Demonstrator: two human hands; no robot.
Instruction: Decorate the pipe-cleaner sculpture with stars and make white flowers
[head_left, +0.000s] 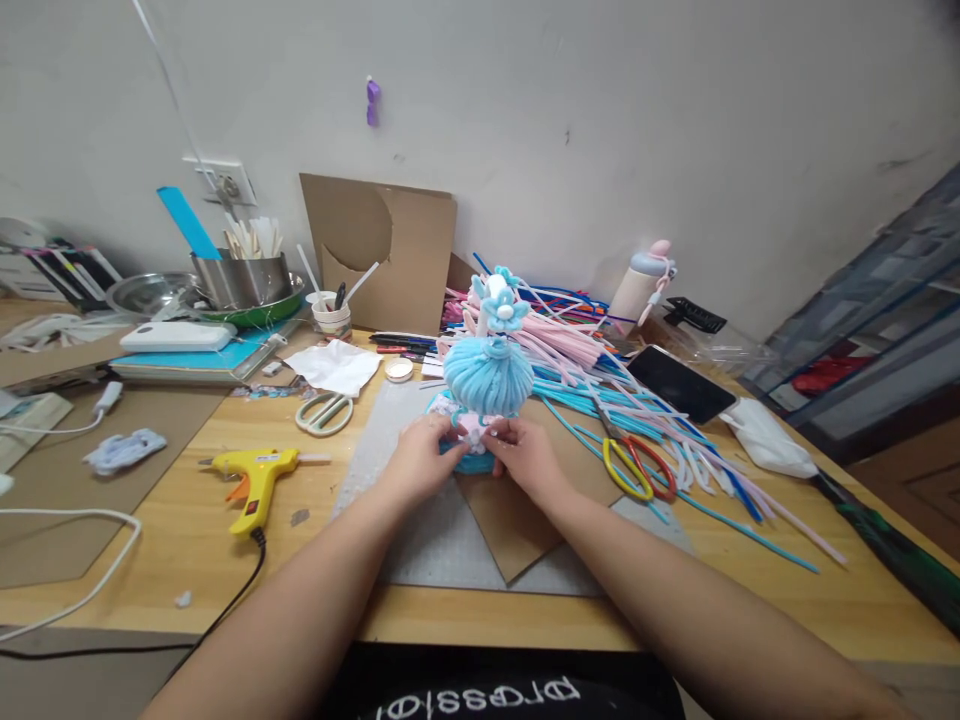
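Note:
A light blue pipe-cleaner craft (489,376) stands upright at the middle of the table, with a pleated dome and blue flowers (501,305) with white centres on top. Below the dome, its base (475,463) is blue with pale pink and white parts. My left hand (427,455) is closed on the base from the left, thumb at the front. From the right, my right hand (529,458) has its fingertips pinched against the front of the same base. Any small piece between those fingertips is too small to make out.
A yellow glue gun (259,482) lies left, near pale-handled scissors (324,414). Red-and-yellow scissors (637,466) rest on cardboard at right, beside heaped pipe cleaners (555,345). A phone (681,383) and bottle (641,288) are farther right. A grey mat (427,550) lies beneath.

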